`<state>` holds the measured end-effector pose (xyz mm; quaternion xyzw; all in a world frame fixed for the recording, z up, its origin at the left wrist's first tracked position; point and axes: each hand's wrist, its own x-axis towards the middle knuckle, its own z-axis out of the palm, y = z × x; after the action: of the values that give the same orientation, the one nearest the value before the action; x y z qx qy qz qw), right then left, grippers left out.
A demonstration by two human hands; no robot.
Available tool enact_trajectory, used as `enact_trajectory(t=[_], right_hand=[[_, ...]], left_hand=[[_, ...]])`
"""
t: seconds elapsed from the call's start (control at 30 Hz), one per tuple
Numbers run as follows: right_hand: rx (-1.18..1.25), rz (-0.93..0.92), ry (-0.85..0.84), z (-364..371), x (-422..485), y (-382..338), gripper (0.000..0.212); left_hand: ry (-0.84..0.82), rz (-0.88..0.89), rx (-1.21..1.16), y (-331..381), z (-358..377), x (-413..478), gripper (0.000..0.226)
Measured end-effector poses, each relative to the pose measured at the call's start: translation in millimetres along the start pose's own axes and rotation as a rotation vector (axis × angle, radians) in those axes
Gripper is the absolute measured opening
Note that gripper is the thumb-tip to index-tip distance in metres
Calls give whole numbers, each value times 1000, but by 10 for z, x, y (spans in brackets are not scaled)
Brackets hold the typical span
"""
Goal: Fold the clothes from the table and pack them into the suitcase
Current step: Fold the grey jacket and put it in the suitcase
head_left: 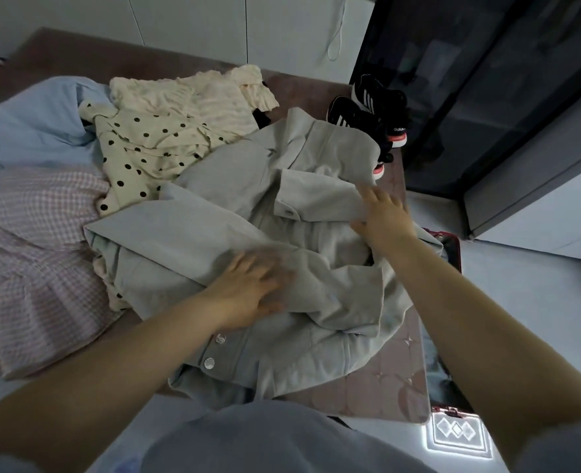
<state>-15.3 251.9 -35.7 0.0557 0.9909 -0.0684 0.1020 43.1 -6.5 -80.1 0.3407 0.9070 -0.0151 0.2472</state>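
Head view: nearest the lens are the person's pale blue top and both bare forearms, reaching fwd over the grey jacket (193,240), which is the task item in hand. It lies spread, front up, on the mauve padded table (377,380), hem w/ metal buttons (214,349) toward the camera, collar at the far end.

L hand (251,288) lies flat on the jacket's mid-front, fingers straight, pressing, though motion-blurred. R hand (384,216) rests on the sleeve (319,196), which is laid across the chest. Its fingers are spread and look straight; can't tell if the thumb tucks under the edge.

Left of the jacket: polka-dot garment (139,155), pink check piece (36,240), light blue one (36,124). Beyond it: cream ribbed top (186,100). Off its far right: black trainers (374,121). Just right of the jacket, below table edge: suitcase (452,254), mostly hidden.

Handling, my guess: medium-weight woven cloth, soft but w/ some body, so it should hold a crease and not slip. Best taken at shoulder seam and hem edge. Pin the centre while folding the sides in, and keep the buttons inside.
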Motion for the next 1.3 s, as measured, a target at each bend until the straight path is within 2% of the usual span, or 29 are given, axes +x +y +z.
enact_trajectory(t=[0.07,0.17,0.27,0.33,0.4,0.43,0.53,0.63,0.67,0.7,0.77,0.83,0.87,0.93,1.0,1.03,1.1,1.23,1.3], right_hand=[[20,41,-112,-34,78,155,49],[226,105,-10,-252,-62,425,32],[295,59,56,-524,-355,706,28],[336,36,73,-659,-573,826,29],[361,12,85,-727,-771,869,31],[354,-5,97,-734,-847,870,30],[379,-30,127,-656,-1004,861,29],[459,-63,165,-585,-1138,805,33],[472,-68,181,-557,-1180,790,35],[473,-73,196,-539,-1232,773,36],[503,-108,236,-504,-1314,789,34],[588,-112,218,-456,-1372,853,35],[603,-82,180,-386,-1367,928,42],[561,37,25,-213,-1347,1070,73],[508,102,-114,44,-1329,1146,99],[471,112,-156,181,-1313,1149,101],[498,158,-147,400,-1273,1075,94],[845,313,-52,591,-1191,842,63],[802,320,14,575,-1140,785,47]], left_hand=[[-70,-7,36,53,115,47,88],[-84,-43,25,51,177,55,65],[-73,-100,-100,115,14,70,80],[77,-170,-324,194,-158,182,82],[294,-191,-690,320,-379,365,79],[331,-182,-869,394,-485,469,81],[263,-207,-1263,633,-700,742,91],[201,-344,-1571,829,-717,894,103],[218,-372,-1651,860,-675,929,97],[268,-392,-1709,873,-655,940,80],[384,-420,-1726,820,-643,922,49],[513,-459,-1647,687,-700,835,41],[598,-475,-1573,556,-740,763,39],[727,-503,-1384,302,-873,547,34],[770,-499,-1285,33,-961,303,33],[768,-504,-1263,-75,-984,187,33],[753,-529,-1233,-228,-1011,-29,40],[754,-571,-1236,-414,-1027,-334,43],[743,-549,-1221,-485,-1063,-463,42]])
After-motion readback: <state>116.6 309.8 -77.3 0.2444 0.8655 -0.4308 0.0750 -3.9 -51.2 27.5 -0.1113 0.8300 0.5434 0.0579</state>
